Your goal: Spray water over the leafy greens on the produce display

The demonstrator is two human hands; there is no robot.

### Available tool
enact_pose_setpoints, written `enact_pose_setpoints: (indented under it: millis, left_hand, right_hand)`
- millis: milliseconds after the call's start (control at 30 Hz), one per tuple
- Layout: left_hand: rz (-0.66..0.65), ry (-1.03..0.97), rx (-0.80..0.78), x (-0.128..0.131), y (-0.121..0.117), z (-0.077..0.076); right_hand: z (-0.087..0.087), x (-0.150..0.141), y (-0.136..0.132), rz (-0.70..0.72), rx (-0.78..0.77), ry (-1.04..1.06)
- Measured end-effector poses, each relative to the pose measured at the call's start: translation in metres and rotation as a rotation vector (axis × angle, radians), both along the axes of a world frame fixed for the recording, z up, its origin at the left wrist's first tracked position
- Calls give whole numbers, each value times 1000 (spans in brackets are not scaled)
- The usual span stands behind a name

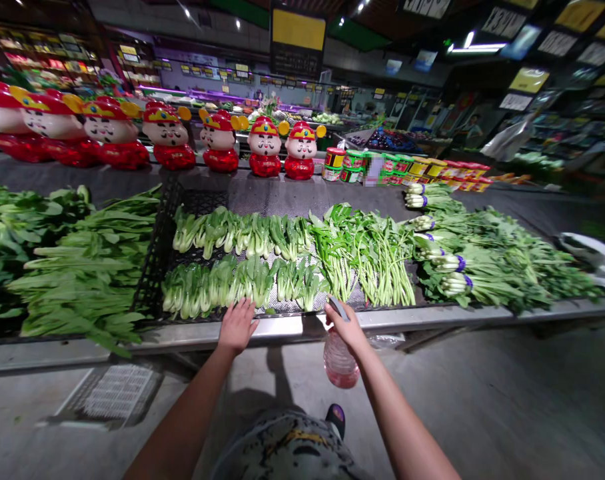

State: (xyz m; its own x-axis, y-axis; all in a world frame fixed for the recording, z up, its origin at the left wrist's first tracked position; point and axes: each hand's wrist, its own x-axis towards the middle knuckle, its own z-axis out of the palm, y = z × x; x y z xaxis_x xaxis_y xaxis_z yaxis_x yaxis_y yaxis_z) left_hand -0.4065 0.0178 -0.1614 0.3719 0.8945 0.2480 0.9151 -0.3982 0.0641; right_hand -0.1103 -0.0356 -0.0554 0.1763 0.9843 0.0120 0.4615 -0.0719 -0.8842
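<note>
1. Seen in the head view, with twelve straight ahead of the person, the right hand (346, 323) at one o'clock is clamped round the top of a clear spray bottle (341, 360), its grey trigger showing above. The bottle hangs base down on the near side of the steel ledge (287, 327), pinkish liquid inside.
2. The left hand (238, 325), at eleven, holds nothing that I can see; its fingers lie flat, slightly apart, by the ledge, tips just beside the near row of bok choy (197, 290).
3. That ledge stands between the person and the greens. Past it, another bok choy row (240, 230) sits at twelve, long-stemmed greens (362, 257) at one.
4. At ten, a black crate wall (155, 247) cuts off heaped leafy greens (90, 267); at two lie bunches with purple bands (452, 263).
5. Red figure-shaped jars (170, 137), from ten to twelve, and stacked tubs (352, 163) at one line the back.
6. Low at nine, a pale basket (115, 393) sits beneath the ledge.
</note>
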Motion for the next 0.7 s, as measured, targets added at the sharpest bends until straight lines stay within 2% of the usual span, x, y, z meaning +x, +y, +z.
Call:
enact_pose_setpoints:
  millis: [200,267,500,567,700]
  left_hand:
    - [-1,-19,-12,1,-1,2]
    - [-1,-24,-12,1,-1,2]
    - [-10,-15,-2,0,-1,1]
    - [-8,-12,-8,-1,-1,2]
    - [-10,-5,-9,-1,-1,2]
  right_hand:
    - [16,1,-11,27,30,-34]
    - [17,-1,-13,10,21,-21]
    - [-9,-7,-21,-6,-69,8]
    - [-11,-8,-24,1,-81,16]
    - [6,-9,-25,17,-33,43]
